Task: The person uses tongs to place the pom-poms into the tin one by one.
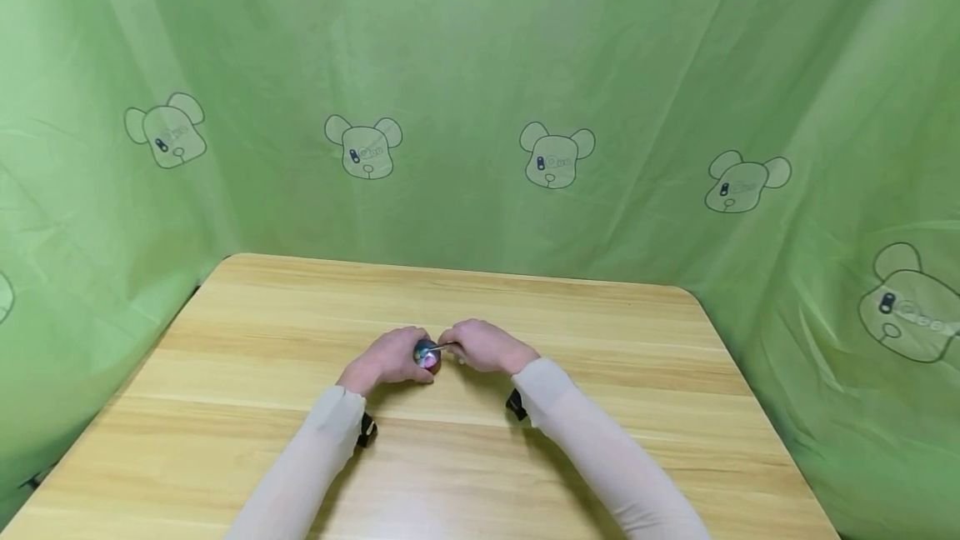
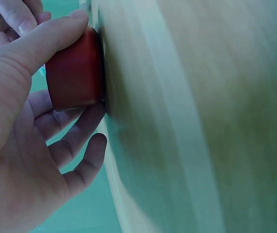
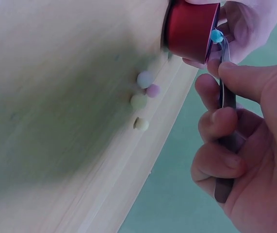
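My left hand [image 1: 393,357] holds a small round red container [image 2: 75,73] upright on the table, its thumb on one side and fingers round the other. Blue and pink colours show at the container's top in the head view. With curled fingers, my right hand [image 1: 483,346] grips metal tweezers [image 3: 228,97]. At their tips is a small bright blue ball [image 3: 217,36], right by the container's rim in the right wrist view. Whether the ball touches the rim, I cannot tell. Several pale little balls [image 3: 144,79] lie on the table beneath my right hand.
The wooden table [image 1: 225,398] has rounded far corners. Green curtains [image 1: 465,215] with printed bear heads hang behind it and at both sides. A black wrist strap piece [image 1: 517,405] sits under the right sleeve, another [image 1: 367,430] under the left.
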Motion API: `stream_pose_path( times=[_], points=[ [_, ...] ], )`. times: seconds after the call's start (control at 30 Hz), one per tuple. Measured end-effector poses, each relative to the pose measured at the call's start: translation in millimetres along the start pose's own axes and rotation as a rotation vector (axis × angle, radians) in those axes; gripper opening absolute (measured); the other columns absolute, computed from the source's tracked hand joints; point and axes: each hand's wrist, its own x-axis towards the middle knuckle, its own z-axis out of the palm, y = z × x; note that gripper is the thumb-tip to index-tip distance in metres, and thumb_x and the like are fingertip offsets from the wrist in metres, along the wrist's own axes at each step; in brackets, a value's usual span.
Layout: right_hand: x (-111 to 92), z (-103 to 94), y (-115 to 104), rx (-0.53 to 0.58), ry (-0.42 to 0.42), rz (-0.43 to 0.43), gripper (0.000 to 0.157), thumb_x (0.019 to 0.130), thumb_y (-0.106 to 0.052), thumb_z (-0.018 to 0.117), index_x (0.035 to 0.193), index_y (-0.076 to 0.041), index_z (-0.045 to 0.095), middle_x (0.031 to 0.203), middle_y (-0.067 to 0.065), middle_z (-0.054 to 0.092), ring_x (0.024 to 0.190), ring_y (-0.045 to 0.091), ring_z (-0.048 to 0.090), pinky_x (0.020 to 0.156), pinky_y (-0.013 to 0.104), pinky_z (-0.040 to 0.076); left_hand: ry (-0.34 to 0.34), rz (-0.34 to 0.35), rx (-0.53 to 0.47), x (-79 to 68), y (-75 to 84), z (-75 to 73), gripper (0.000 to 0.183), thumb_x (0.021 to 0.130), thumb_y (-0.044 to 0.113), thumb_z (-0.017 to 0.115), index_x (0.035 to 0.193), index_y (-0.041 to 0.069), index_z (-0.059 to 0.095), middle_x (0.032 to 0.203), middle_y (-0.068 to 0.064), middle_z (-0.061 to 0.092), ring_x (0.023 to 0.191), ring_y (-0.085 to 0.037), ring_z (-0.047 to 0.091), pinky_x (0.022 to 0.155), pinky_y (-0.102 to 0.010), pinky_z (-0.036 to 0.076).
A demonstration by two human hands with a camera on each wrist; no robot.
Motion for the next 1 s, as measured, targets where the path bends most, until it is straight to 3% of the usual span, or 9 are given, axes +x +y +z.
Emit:
stream_pose_path(
  times=[0.23,0.5,0.73,1.0],
  points=[
    [0.9,-1.3,-1.3,0.042,-0.012,0.05,0.023,0.097,-0.015,0.054,0.117,-0.011,0.064,0.11,0.002,0.066,0.099,0.014,0.06,0.09,0.031,0.047,-0.011,-0.012,0.0,0.3,0.9,-1.4,0.052,0.069,0.033,0.084,0.107,0.009,0.059,0.096,-0.001,0.06,0.087,-0.017,0.056,0.083,-0.037,0.047],
    [-3.2,-4.8,0.9,0.066,-0.001,0.067,0.022,0.097,-0.017,0.053,0.115,-0.011,0.064,0.107,0.001,0.066,0.093,0.011,0.06,0.087,0.031,0.048,-0.012,-0.016,0.002,-0.3,1.3,-1.5,0.052,0.07,0.033,0.084,0.108,0.008,0.059,0.098,-0.003,0.061,0.088,-0.018,0.057,0.083,-0.037,0.047],
    [-21.8,-14.0,20.8,0.049,0.043,0.132,0.022,0.098,-0.019,0.051,0.113,-0.012,0.064,0.11,0.001,0.065,0.102,0.015,0.06,0.091,0.033,0.046,-0.01,-0.032,0.009,-0.9,1.5,0.0,0.055,0.07,0.032,0.083,0.112,0.008,0.058,0.102,-0.003,0.061,0.094,-0.02,0.057,0.085,-0.037,0.047],
    [-43.6,-9.3,45.7,0.04,0.033,0.168,0.019,0.096,-0.016,0.053,0.108,-0.01,0.066,0.104,0.003,0.067,0.096,0.017,0.061,0.087,0.035,0.048,-0.016,-0.048,0.004,-0.8,2.5,0.5,0.055,0.071,0.033,0.083,0.113,0.008,0.058,0.103,-0.003,0.06,0.095,-0.02,0.057,0.086,-0.038,0.047]
  ],
)
